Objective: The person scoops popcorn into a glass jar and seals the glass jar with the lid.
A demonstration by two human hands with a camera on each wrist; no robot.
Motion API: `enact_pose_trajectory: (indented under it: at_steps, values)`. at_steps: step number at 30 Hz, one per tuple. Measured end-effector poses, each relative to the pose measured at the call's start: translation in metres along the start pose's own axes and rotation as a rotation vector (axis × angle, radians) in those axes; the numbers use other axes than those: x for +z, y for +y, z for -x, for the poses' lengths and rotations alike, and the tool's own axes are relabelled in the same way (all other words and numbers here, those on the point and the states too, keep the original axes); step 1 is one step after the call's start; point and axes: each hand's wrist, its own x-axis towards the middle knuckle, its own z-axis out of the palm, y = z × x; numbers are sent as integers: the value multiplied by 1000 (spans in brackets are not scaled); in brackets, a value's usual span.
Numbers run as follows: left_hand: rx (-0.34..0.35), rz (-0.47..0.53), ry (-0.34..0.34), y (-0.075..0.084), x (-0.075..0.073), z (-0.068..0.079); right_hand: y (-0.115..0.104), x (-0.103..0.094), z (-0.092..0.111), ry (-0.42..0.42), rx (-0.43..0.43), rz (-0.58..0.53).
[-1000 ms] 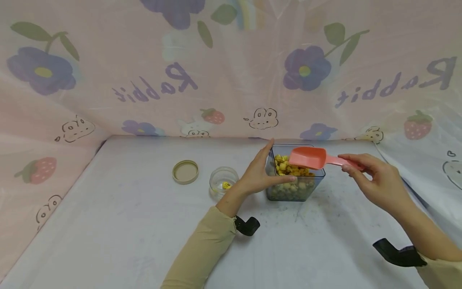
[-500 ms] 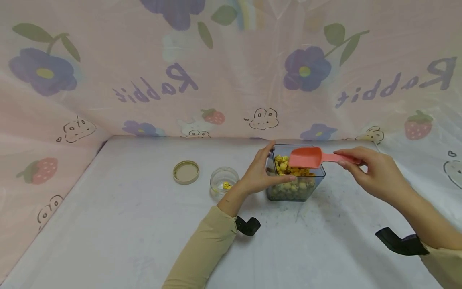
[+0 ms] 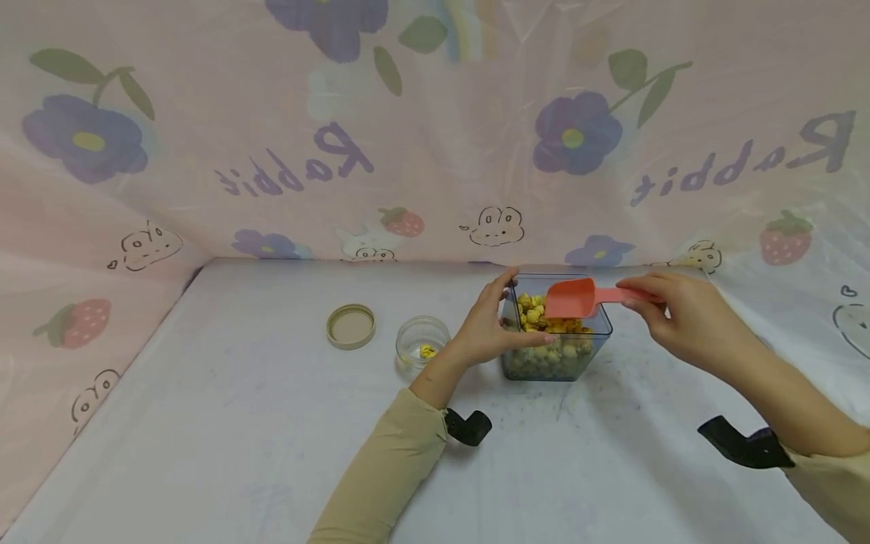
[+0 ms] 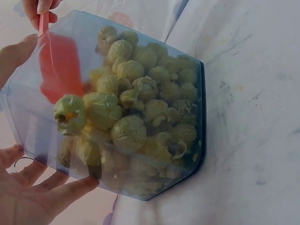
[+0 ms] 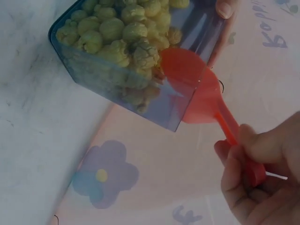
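A clear bluish plastic container (image 3: 537,363) of yellow popcorn (image 4: 140,89) stands upright on the table. My left hand (image 3: 484,326) grips it by its left side, thumb along the front near the rim and fingers on the far side. In my right hand (image 3: 693,313) the handle of a coral-red scoop (image 3: 572,298) is pinched between thumb and fingers. The scoop's bowl dips inside the container's mouth, and its front edge meets the popcorn in the right wrist view. How much popcorn the bowl carries is hidden.
Left of the container stands a small clear jar (image 3: 411,332) with a little popcorn at its bottom. Farther left lies a round beige lid (image 3: 350,326). A patterned pink sheet (image 3: 435,151) rises behind the white-covered table (image 3: 238,393).
My right hand has shifted left with the scoop, and the bowl has tipped and gone a little farther into the container. My left hand keeps its place on the container.
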Motion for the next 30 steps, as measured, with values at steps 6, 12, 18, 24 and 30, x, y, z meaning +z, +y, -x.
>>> enact_pose_trajectory:
  at_steps: [6,12,18,24,30]
  values:
    - [-2,8,4,0,1,0,-5,0,-9,-30,-45,33]
    - [-2,13,6,0,1,-1,-8,0,-17,-108,-27,31]
    - [2,22,4,0,2,-1,-11,-3,-25,-193,4,44]
    - [-7,18,11,0,2,0,-10,-5,-35,-216,-28,46]
    - [0,19,16,-1,2,0,-13,-6,-35,-232,-31,54]
